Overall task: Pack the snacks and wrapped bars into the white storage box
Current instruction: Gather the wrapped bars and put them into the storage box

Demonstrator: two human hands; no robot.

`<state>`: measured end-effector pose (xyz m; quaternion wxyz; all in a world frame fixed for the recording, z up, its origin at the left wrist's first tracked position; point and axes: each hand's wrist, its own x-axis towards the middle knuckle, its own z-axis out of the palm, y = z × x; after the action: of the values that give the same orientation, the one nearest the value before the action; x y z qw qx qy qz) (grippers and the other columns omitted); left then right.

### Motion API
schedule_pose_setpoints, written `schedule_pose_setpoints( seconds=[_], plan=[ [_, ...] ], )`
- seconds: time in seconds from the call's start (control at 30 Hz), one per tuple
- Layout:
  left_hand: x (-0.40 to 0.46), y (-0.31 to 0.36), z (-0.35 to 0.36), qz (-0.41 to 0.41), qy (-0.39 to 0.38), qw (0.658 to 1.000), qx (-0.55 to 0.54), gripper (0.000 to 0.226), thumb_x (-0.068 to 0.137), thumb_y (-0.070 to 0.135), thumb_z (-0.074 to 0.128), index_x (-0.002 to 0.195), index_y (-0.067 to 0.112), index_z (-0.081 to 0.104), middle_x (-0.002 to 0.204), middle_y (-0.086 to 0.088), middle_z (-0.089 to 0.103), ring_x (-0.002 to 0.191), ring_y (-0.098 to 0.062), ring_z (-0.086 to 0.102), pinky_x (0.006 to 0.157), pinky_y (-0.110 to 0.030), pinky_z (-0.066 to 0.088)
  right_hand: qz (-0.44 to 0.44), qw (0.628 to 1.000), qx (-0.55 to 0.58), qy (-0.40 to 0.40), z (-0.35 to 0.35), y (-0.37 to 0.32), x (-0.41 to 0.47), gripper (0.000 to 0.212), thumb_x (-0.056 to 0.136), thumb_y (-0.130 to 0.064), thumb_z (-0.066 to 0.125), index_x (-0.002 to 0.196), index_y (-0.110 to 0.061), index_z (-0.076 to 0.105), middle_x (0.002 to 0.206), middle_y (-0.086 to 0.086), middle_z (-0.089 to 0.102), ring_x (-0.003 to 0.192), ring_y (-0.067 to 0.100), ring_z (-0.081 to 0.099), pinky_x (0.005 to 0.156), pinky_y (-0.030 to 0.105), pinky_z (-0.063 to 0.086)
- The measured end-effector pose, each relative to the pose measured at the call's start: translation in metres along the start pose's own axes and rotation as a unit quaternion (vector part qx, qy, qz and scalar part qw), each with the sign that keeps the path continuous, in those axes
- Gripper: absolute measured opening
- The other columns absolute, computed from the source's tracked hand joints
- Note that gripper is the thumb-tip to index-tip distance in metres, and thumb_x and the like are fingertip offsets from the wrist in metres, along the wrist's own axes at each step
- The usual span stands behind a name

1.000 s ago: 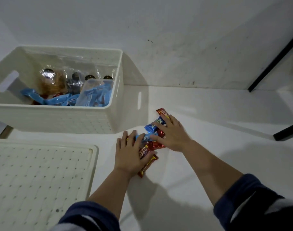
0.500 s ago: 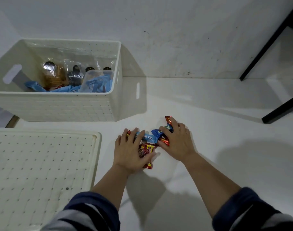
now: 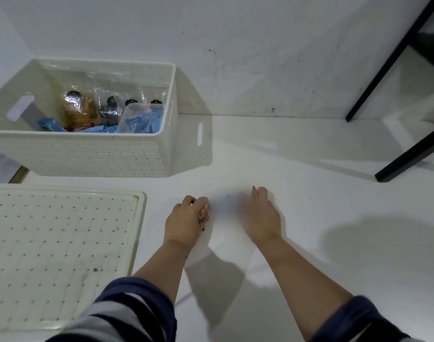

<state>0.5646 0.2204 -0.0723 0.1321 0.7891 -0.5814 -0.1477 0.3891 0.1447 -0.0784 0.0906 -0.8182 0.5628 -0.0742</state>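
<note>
The white storage box (image 3: 92, 154) stands at the upper left with clear snack bags (image 3: 80, 112) and blue wrapped packs (image 3: 141, 122) inside. On the white floor in front of me lies a small bunch of wrapped bars (image 3: 204, 213), red and blue, blurred by motion. My left hand (image 3: 183, 223) is curled around the red bars at the bunch's left end. My right hand (image 3: 260, 218) cups the bunch's right side, fingers bent over the blue wrappers. Most of the bars are hidden between the hands.
The box's white perforated lid (image 3: 58, 255) lies flat on the floor at the left, below the box. Black metal furniture legs (image 3: 408, 156) stand at the upper right by the white wall.
Both hands have drawn the spread bars together into a tighter bunch, fingers curling over them. The view has tilted so the box sits farther from the hands.
</note>
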Motion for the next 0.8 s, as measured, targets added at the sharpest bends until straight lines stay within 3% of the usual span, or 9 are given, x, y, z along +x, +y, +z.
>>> schedule_pose_setpoints(
  seconds=[0.13,0.2,0.33,0.5,0.63,0.8],
  plan=[
    [-0.002,0.006,-0.008,-0.020,0.019,0.995,-0.095,0.045,0.087,0.019,0.061,0.130,0.031,0.051,0.114,0.002,0.056,0.094,-0.021,0.059,0.079,-0.031,0.050,0.051,0.996,0.072,-0.019,-0.017,0.006,-0.001,0.033,0.096,-0.033,0.048,0.129,-0.031,0.051,0.130,0.002,0.042,0.093,0.021,0.062,0.070,0.028,0.050],
    [0.006,0.013,-0.024,-0.017,0.052,0.991,-0.125,0.044,0.086,0.019,0.061,0.127,0.030,0.053,0.111,0.003,0.058,0.095,-0.021,0.060,0.078,-0.029,0.048,0.068,0.991,0.113,0.007,-0.033,0.003,0.007,0.032,0.096,-0.032,0.050,0.128,-0.032,0.052,0.130,0.003,0.046,0.094,0.026,0.063,0.071,0.030,0.050],
    [0.029,0.024,-0.075,0.009,0.131,0.980,-0.150,0.042,0.083,0.023,0.066,0.124,0.030,0.057,0.107,0.002,0.062,0.093,-0.022,0.061,0.077,-0.029,0.047,0.018,0.981,0.173,0.084,-0.079,-0.022,0.042,0.030,0.092,-0.030,0.056,0.122,-0.032,0.056,0.121,0.003,0.051,0.089,0.028,0.063,0.068,0.028,0.045],
    [0.055,0.020,-0.166,0.046,0.217,0.969,-0.105,0.039,0.082,0.029,0.066,0.121,0.029,0.059,0.107,0.001,0.064,0.097,-0.021,0.060,0.078,-0.030,0.046,-0.046,0.971,0.181,0.149,-0.139,-0.077,0.087,0.031,0.090,-0.033,0.056,0.121,-0.032,0.056,0.115,0.001,0.053,0.087,0.026,0.062,0.066,0.026,0.040],
    [0.072,-0.014,-0.230,0.033,0.282,0.954,-0.099,0.036,0.082,0.033,0.064,0.118,0.030,0.060,0.102,0.002,0.068,0.092,-0.024,0.062,0.072,-0.031,0.047,-0.099,0.960,0.190,0.182,-0.168,-0.132,0.109,0.030,0.090,-0.033,0.058,0.120,-0.030,0.058,0.113,0.001,0.054,0.087,0.025,0.062,0.067,0.026,0.044],
    [0.088,-0.098,-0.287,-0.014,0.290,0.953,-0.091,0.033,0.083,0.037,0.061,0.116,0.033,0.059,0.095,0.005,0.068,0.085,-0.020,0.062,0.065,-0.029,0.046,-0.131,0.958,0.197,0.159,-0.169,-0.229,0.136,0.030,0.089,-0.035,0.057,0.119,-0.033,0.057,0.111,-0.001,0.054,0.089,0.024,0.061,0.073,0.031,0.050]
  ],
)
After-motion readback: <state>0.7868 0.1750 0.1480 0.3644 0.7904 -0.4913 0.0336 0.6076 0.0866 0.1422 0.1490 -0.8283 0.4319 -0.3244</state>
